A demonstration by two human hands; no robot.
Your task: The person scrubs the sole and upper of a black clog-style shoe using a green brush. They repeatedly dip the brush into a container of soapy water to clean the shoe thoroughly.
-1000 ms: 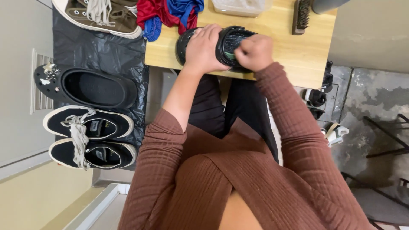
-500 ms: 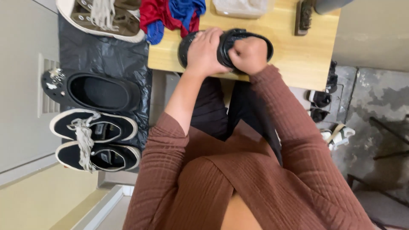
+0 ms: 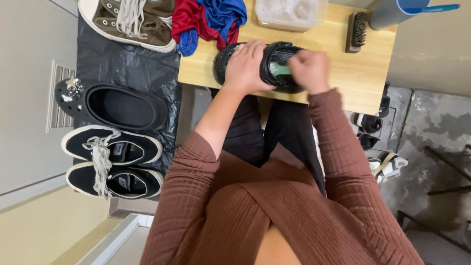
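- A clear plastic tub [image 3: 290, 12] with a cloudy white filling sat at the far edge of the wooden table [image 3: 363, 78]; no label could be made out on it.
- A grey-blue cup [image 3: 392, 13] stood at the far right corner, a blue handle jutting over its rim.
- The left hand [image 3: 248, 68] lay spread over the toe half of a black clog [image 3: 272, 66], fingers wrapped down around it and pinning it to the table.
- The right hand [image 3: 309, 68] was closed into a fist at the clog's opening, gripping something green [image 3: 280, 69] pressed inside the shoe; too little of it showed to tell what it was.
- The clog lay on its side near the front edge of the table, between the two hands.
- One scrubbing brush [image 3: 356, 32] with dark bristles lay just right of the tub, well apart from the hands.
- One bundle of red and blue cloth [image 3: 208, 19] lay at the table's left far corner.
- On a black plastic sheet [image 3: 122, 64] on the floor to the left: one second black clog [image 3: 115, 105] with small charms on its toe, and two black sneakers [image 3: 110, 164] with white laces side by side.
- One olive sneaker [image 3: 130, 22] with pale laces lay at the sheet's far end.
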